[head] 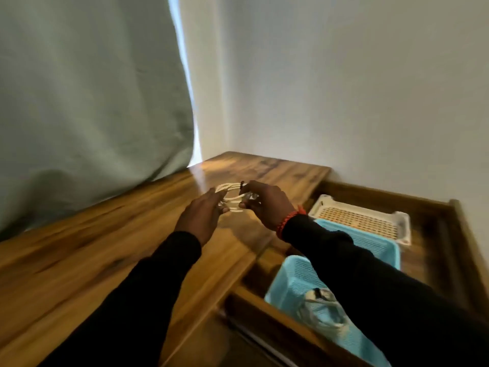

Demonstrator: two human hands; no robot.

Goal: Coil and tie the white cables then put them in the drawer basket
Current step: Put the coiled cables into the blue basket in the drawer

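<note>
A coiled white cable (230, 197) is held in loops above the wooden tabletop (111, 250), between both hands. My right hand (266, 205) pinches the coil's right side, where a dark tie sits at the top. My left hand (203, 217) holds the coil's left side with its fingers stretched along the loops. To the right, the open drawer (447, 234) holds a near blue basket (293, 276) with a tied bundle of white cable (321, 308) lying in it.
A second blue basket (375, 241) and a white basket (360, 217) sit farther back in the drawer. A grey-green curtain (92, 102) hangs at the left over the tabletop's back edge. A white wall stands behind.
</note>
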